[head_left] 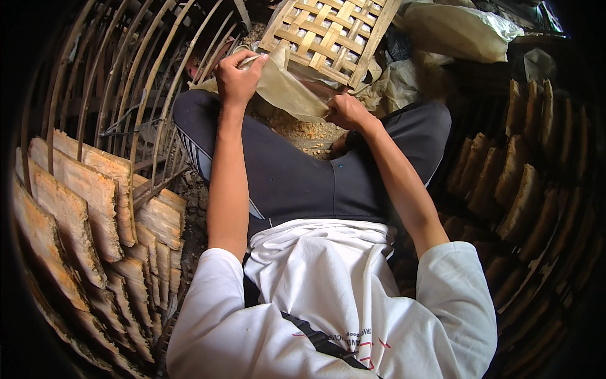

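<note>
Stretching the pale, limp sheet [287, 91] evenly should best prevent creases, with the left hand [238, 81] pinching its left end and the right hand [348, 112] grasping its right end, at the near edge of the woven bamboo panel [329, 33].

Sheet [287, 91], tan, one: hanging between the left hand [238, 79], which is pinching its upper left edge, and the right hand [348, 112], which is gripping its lower right end. Lattice [329, 33], woven, one: sitting just beyond. Left slabs [76, 192], rough-edged: leaning in rows, slats [144, 88] rising above. Right slabs [521, 196]: standing in shadow. Crumbs [307, 131]: lying before me between the legs [290, 170].
</note>
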The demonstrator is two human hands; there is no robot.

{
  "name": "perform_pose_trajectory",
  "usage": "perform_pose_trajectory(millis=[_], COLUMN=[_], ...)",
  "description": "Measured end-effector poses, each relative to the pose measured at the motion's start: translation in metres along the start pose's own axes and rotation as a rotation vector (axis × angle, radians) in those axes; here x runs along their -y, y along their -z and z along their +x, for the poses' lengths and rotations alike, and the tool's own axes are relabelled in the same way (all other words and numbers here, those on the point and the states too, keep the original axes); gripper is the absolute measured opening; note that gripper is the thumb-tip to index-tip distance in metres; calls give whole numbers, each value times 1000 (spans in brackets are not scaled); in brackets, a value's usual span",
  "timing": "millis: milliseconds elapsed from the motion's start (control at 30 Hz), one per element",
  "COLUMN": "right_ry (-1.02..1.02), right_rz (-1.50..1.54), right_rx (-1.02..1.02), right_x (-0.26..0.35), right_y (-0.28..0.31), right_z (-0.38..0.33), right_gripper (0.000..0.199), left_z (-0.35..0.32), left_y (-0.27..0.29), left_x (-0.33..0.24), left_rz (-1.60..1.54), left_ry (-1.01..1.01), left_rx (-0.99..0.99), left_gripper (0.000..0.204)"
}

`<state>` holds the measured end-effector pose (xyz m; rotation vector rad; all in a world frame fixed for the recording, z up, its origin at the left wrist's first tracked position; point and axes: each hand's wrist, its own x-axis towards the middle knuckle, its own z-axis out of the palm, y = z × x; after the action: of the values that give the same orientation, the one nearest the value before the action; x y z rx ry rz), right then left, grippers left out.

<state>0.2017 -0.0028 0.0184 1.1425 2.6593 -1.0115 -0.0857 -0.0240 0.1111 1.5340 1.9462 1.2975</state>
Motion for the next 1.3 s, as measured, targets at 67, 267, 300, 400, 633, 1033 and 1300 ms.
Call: perform_pose_trajectory(millis=[67, 267, 300, 400, 633, 1033, 1300], right_ry=[33, 41, 0, -51, -108, -94, -127], right_rz=[231, 101, 59, 90, 50, 163, 219], right_rx=[-51, -139, -140, -99, -131, -164, -131], right_x=[10, -6, -10, -9, 9, 17, 31], right_y=[8, -9, -14, -9, 3, 3, 22], right_z=[2, -2, -2, 2, -1, 7, 7], right_gripper=[27, 31, 30, 23, 36, 28, 24], left_z=[0, 0, 1, 4, 3, -4, 11], left_y=[0, -4, -3, 11, 20, 8, 32], left_x=[3, 3, 1, 3, -2, -13, 27], left_rz=[-37, -267, -346, -601, -866, -1064, -1194], left_ry=[9, 44, 73, 198, 315, 351, 627], left_rx=[20, 115, 153, 208, 177, 306, -155], left_gripper=[23, 20, 18, 10, 5, 8, 12])
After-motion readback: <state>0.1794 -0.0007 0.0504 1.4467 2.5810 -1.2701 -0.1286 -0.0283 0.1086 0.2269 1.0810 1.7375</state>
